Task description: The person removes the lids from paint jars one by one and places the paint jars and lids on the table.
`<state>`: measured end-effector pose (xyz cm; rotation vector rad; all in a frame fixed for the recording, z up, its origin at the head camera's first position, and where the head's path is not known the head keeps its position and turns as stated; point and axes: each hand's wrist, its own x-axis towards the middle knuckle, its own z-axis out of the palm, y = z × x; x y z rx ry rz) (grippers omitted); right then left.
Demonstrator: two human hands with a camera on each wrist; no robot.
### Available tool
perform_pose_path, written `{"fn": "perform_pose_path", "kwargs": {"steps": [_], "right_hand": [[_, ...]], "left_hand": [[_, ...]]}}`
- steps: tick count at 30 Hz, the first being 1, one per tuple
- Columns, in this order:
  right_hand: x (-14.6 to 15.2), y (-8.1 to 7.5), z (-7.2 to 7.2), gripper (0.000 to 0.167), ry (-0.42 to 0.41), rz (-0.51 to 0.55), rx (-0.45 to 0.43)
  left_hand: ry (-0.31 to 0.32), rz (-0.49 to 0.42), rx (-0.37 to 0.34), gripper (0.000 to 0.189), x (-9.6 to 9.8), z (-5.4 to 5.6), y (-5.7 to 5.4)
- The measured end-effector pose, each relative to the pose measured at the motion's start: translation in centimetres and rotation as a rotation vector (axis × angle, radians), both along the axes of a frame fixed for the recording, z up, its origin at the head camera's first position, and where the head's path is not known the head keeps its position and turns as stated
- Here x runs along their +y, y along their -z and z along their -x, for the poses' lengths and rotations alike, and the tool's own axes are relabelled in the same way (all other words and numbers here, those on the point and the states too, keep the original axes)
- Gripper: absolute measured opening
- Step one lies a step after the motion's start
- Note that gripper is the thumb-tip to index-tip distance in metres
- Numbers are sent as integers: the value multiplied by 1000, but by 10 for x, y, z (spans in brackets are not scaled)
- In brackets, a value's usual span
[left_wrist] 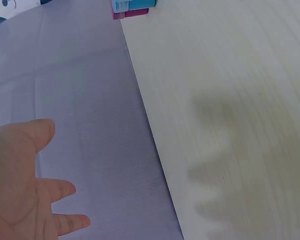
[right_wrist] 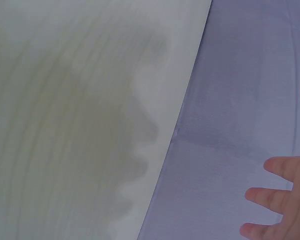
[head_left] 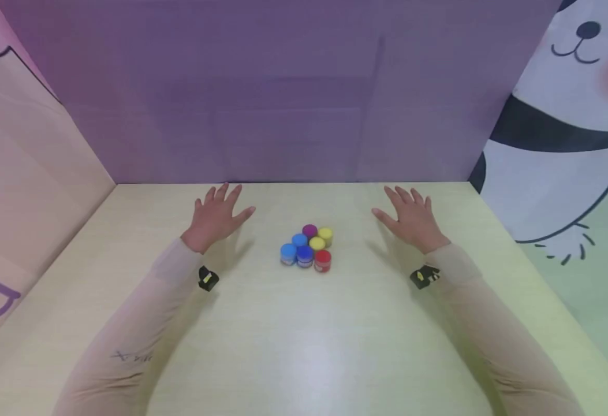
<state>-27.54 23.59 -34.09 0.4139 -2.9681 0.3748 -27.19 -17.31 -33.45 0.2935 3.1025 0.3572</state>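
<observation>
Several small lidded jars stand in a tight cluster on the table. In the head view, a purple-lidded jar (head_left: 310,231) and a yellow-lidded jar (head_left: 325,236) are at the back, with a second yellow-lidded jar (head_left: 317,245) and a light-blue-lidded jar (head_left: 299,240) in the middle. Along the front are another light-blue-lidded jar (head_left: 288,254), a dark-blue-lidded jar (head_left: 305,257) and a red-lidded jar (head_left: 322,261). To their left, my left hand (head_left: 215,218) hovers with fingers spread, holding nothing. My right hand (head_left: 413,221), likewise spread and holding nothing, is over the table to their right.
The pale wood-grain table (head_left: 304,341) meets a purple backdrop (head_left: 293,92) along its far edge. Printed panels flank it, the right one with a panda drawing (head_left: 558,185). Small dark devices (head_left: 208,278) sit at both wrists; shadows of the hands fall on the tabletop.
</observation>
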Motion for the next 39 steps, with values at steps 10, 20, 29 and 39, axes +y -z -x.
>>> {"fn": "perform_pose_path", "kwargs": {"steps": [10, 20, 29, 39], "right_hand": [[-4, 5, 0, 75, -40, 43, 56], [-18, 5, 0, 67, -200, 184, 50], [-43, 4, -15, 67, -251, 208, -95], [-69, 6, -32, 58, -296, 207, -197]], "left_hand": [[22, 7, -5, 75, 0, -4, -1], [48, -9, -5, 74, 1, -11, 0], [122, -40, 27, 71, 11, -20, -1], [181, -74, 67, 70, 22, -30, -1]]}}
